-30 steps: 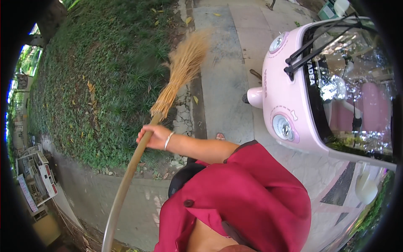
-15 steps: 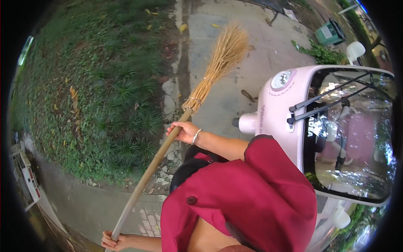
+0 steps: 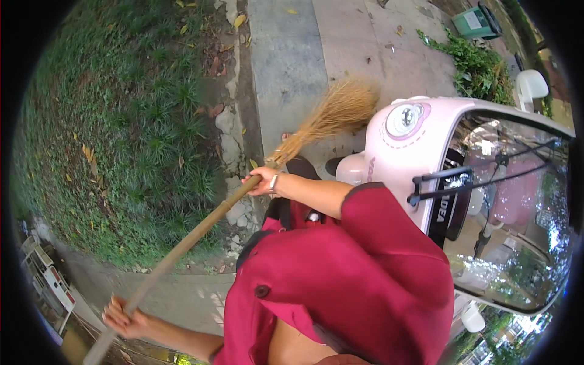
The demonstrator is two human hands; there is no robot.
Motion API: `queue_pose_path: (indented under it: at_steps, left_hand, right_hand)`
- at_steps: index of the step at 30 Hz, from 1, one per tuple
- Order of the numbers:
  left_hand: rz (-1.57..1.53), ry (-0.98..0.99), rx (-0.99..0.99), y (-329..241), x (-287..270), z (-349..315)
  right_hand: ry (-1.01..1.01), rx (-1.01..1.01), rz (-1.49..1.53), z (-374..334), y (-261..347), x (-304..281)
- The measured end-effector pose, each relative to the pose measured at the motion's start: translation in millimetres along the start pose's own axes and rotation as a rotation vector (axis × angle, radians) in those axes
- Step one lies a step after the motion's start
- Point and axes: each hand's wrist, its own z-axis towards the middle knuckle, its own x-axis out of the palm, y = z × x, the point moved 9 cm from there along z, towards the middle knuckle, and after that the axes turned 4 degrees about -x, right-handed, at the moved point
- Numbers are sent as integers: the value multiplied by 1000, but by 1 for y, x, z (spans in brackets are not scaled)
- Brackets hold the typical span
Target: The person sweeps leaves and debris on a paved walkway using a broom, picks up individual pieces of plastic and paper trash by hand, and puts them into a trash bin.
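A long broom (image 3: pixel 194 234) lies slantwise across my front, from the lower left to its straw bristle head (image 3: pixel 337 112) at the upper right. My right hand (image 3: pixel 263 181), with a bracelet at the wrist, is closed round the bamboo handle just below where the bristles are bound. Farther down the handle, near its lower end, my left hand (image 3: pixel 125 319) grips the pole, a little blurred. The bristle tips are over the pavement (image 3: pixel 286 67), close to the front of a pale pink vehicle (image 3: pixel 395 158). Whether they touch the ground I cannot tell.
The vehicle's windshield (image 3: pixel 505 213) and wipers fill the right side. Leafy cuttings (image 3: pixel 480 70) lie beyond it, near a green bin (image 3: pixel 477 23). On the left, a planted bed (image 3: pixel 140 134) ends at a broken stone edge (image 3: pixel 230 134). A parked white vehicle (image 3: pixel 52 280) shows far left.
The bristle head has swung right and nearer, toward the pink vehicle. My left hand has moved left and upward with the handle's lower end. My right hand has stayed nearly in place.
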Motion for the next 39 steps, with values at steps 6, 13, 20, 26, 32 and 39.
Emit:
queue_pose_path:
  at_steps: [6,13,20,26,32,39]
  left_hand:
    - [182,183,483,-50,165,-58]
    - [13,472,632,-89,235,-35]
    - [107,-212,277,89,108,95]
    - [-195,-36,-442,415,228,99]
    - [-78,334,-678,531,393,53]
    - [-48,-14,-144,406,458,138]
  right_hand:
    - [442,121,-181,9,25,163]
    - [641,-108,-143,-164,84,295]
    - [499,-422,-98,-203,252,222]
    - [203,-854,100,-251,484,62]
    - [-108,-852,377,-244,624,-61]
    - [351,-396,114,-145,564,202]
